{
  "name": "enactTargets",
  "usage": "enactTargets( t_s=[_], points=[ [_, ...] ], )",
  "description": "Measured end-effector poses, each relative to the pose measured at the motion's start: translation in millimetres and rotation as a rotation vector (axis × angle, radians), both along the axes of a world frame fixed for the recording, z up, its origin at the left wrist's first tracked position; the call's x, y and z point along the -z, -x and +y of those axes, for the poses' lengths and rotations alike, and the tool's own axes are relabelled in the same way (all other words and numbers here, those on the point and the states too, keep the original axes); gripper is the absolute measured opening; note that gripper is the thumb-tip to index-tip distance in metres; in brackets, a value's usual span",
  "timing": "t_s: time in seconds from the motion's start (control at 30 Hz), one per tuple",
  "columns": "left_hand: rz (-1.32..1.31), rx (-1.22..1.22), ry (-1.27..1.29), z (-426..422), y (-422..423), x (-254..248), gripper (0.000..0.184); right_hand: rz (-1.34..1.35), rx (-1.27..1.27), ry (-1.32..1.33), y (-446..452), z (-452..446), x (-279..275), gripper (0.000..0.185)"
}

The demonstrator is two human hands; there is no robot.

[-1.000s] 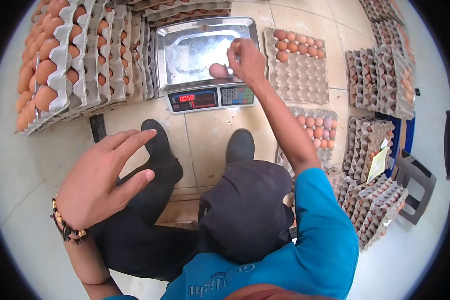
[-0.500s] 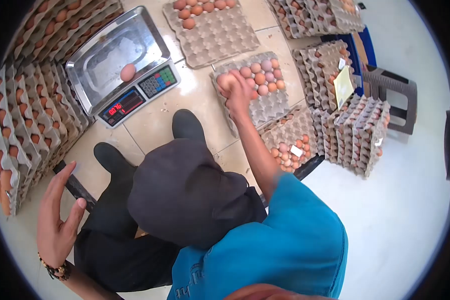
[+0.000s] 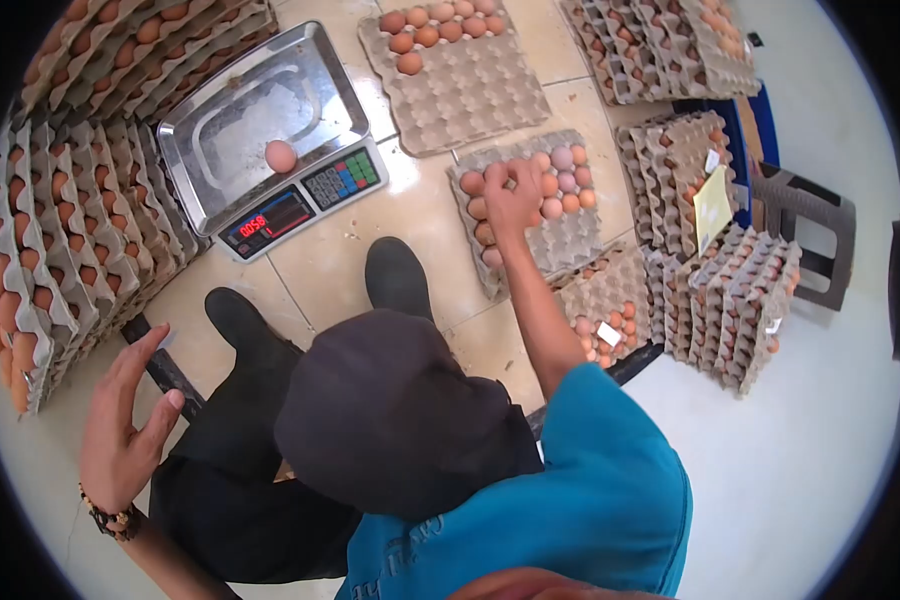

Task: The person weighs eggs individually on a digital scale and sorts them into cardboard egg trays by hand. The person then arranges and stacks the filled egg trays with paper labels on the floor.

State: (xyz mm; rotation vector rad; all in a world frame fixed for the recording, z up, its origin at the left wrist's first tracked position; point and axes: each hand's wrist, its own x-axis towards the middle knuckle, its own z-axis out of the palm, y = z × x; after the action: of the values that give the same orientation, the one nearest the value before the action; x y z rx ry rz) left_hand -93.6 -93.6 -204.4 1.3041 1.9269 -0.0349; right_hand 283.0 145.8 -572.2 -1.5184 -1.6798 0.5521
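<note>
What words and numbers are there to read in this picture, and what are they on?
"0058": red digits on the scale's display; any dot is too small to be sure of.
"1": red, lower on that display.
"ht": on the blue shirt, near the bottom edge; its other letters are creased or blurred.
Too small or blurred to read: the keypad, the yellow paper and the white tag on the eggs.

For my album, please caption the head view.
Right hand over a part-filled egg tray, one egg on the scale.

A grey plastic frame (image 3: 802,198) shows beside a blue object (image 3: 765,122), near a yellow paper (image 3: 711,212).
</note>
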Motion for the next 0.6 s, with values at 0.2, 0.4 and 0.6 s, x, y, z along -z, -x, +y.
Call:
enactTargets(
  t_s=[0.2,0.4,0.6],
  points=[
    [-0.081,-0.044,-0.002,17.7,-3.8,-3.7,0.056,-0.482,-0.092,0.168,169.0,148.3,27.1,0.056],
    [-0.072,-0.075,-0.020,14.1,-1.2,1.1,0.054,-0.077,-0.308,0.544,175.4,172.4,9.5,0.038],
    [-0.061,-0.051,-0.111,11.6,-6.0,-5.2,0.053,1.058,-0.480,0.838,187.8,139.9,-31.8,0.034]
  ],
)
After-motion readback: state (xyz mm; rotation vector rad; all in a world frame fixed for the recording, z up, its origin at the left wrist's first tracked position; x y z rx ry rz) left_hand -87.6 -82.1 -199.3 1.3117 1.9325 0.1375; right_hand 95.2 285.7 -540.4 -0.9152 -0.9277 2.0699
